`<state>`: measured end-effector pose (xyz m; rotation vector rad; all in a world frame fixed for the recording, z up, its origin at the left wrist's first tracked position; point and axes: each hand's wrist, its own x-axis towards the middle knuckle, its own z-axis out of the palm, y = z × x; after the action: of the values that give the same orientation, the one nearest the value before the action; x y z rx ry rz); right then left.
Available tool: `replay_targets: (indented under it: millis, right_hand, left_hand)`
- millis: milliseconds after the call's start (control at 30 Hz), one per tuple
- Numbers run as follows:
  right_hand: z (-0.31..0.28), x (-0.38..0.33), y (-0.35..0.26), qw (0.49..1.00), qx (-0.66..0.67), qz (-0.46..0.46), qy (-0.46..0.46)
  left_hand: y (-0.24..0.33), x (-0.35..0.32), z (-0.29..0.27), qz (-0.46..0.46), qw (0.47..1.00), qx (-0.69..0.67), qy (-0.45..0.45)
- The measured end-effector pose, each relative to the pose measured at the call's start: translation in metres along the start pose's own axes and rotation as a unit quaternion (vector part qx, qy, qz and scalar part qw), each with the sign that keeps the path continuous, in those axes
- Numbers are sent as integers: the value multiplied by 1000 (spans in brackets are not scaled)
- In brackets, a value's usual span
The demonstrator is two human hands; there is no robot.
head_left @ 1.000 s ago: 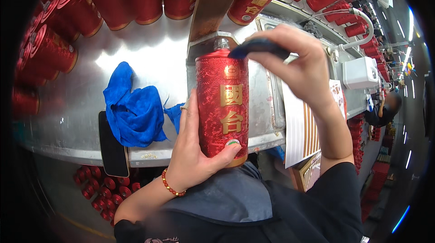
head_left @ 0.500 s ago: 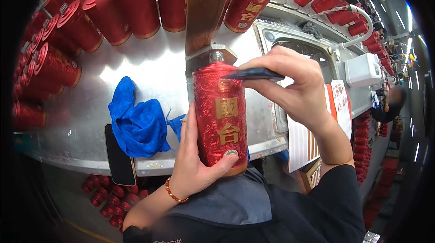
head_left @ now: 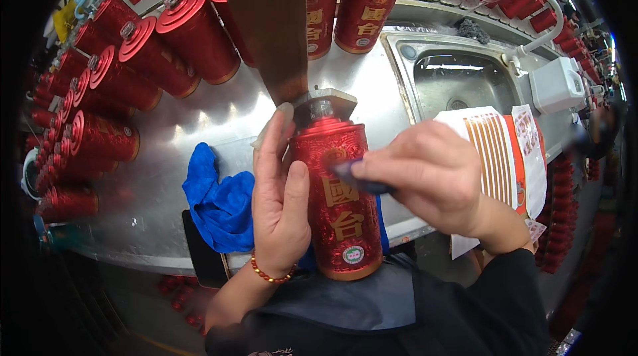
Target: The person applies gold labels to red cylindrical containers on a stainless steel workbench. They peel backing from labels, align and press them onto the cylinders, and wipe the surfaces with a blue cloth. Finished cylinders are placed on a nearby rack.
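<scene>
A red embossed bottle [head_left: 342,243] with gold characters lies tilted toward me, its clear-topped neck against a metal plate [head_left: 342,99] on a brown post [head_left: 269,30]. My left hand [head_left: 279,206] rests along the bottle's left side, fingers stretched upward and thumb apart. A small pale piece shows beside its fingertips. My right hand [head_left: 432,177] pinches a dark, pointed tool [head_left: 372,185], its tip at the gold emblem on the bottle's upper front. The tool's exact kind is unclear.
Left of my hand, a blue cloth [head_left: 219,206] partly covers a phone [head_left: 205,250] at the metal counter's front edge. Several red bottles [head_left: 199,37] line the back and left. On the right are a sink [head_left: 407,74], label sheets [head_left: 495,163] and a white jug [head_left: 558,87].
My left hand has slid up from the bottle's lower part, its thumb now off the round sticker. My right hand has moved down with the tool. The view has shifted.
</scene>
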<state>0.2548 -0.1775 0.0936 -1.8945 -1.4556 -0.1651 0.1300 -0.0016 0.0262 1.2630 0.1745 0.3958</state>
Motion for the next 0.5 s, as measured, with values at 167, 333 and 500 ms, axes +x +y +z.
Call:
replay_targets:
  millis: [167,333,500]
  right_hand:
    - [-2,4,11,1000,-7,-14,-2]
    - [-3,7,10,999,15,-32,-17]
    - [-7,13,19,999,-4,-40,-13]
  left_hand:
    - [-2,3,17,-23,999,-17,23]
    - [-5,0,25,-23,998,34,39]
    - [-8,-3,10,-63,990,127,22]
